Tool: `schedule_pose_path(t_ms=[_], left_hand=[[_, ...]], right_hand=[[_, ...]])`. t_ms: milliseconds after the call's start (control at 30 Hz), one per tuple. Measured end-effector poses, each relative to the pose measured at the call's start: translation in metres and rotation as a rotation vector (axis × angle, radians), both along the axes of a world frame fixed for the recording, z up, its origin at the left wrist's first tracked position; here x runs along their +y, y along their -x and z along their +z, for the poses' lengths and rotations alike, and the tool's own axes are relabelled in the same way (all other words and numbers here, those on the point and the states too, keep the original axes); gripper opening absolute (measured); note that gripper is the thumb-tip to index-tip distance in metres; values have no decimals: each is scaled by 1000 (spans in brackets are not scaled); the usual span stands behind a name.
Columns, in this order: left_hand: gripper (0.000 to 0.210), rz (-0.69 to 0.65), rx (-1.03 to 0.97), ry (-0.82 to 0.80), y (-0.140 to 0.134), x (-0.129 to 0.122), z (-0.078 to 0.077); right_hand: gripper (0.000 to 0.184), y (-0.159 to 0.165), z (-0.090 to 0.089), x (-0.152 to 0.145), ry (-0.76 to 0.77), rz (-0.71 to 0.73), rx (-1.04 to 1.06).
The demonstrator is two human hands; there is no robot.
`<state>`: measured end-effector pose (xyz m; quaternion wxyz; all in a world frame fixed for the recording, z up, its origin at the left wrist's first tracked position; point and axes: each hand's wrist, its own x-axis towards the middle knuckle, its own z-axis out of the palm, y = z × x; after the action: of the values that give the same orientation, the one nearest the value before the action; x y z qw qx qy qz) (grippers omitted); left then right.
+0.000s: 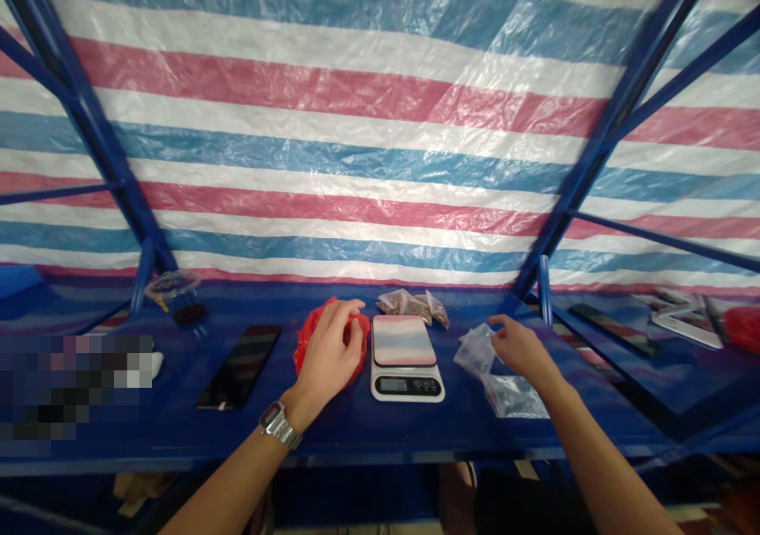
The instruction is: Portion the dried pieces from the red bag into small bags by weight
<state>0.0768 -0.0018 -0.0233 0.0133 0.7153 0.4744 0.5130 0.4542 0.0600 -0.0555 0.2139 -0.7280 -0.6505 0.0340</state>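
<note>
Left grip (pixel 333 345) over a crumpled, bright red bag (pixel 305 345)

striped sheet wall (pixel 356 151), perhaps plastic

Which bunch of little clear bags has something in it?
The bunch behind the white scale: brown contents show through the plastic. The clear bags by the right hand look flat and unfilled.

A phone (pixel 241 366) lies near a clear cup (pixel 185 305), and a striped sheet (pixel 356 147) hangs behind blue poles (pixel 100 147).
</note>
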Motion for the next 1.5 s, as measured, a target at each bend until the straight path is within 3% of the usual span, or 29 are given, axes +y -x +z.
schedule_pose_path(t_ms=[100,167,300,400,500,600,700,800,900,1000,1133,1267,1400,1500], left_hand=[[26,-46,31,3,-6,-5,2],[27,-100,73,13,-14,-9,2],[74,-218,168,35,-32,-13,-2],[71,-242,129,53,-36,-9,-9],[59,-183,40,71,-25,-3,-10],[49,-149,43,85,-3,-1,-2],[39,-83,48,130,23,-2,7],[31,67,-103,196,51,-1,12],[35,226,-250,293,75,-3,10],[32,309,-217,450,86,-11,1],[29,219,-76,636,79,-26,-19],[24,160,-95,585,70,-29,-35],[22,211,-124,518,69,-19,-40],[22,174,-235,566,65,-11,-37]], right_hand=[[38,24,23,-4,-291,-4,202],[38,54,37,-11,-395,113,391],[36,133,50,-32,-354,521,709],[30,181,52,-46,-327,711,835],[30,207,56,-52,-356,691,873],[30,220,60,-49,-378,640,909],[28,232,60,-42,-344,678,944],[24,246,52,-33,-302,705,819],[21,261,37,-28,-244,710,445],[20,277,23,-24,-152,640,122],[16,293,14,-18,-90,589,51],[14,292,15,-14,-87,587,29],[16,279,22,-18,-159,515,-153],[19,273,26,-22,-120,542,-207]])
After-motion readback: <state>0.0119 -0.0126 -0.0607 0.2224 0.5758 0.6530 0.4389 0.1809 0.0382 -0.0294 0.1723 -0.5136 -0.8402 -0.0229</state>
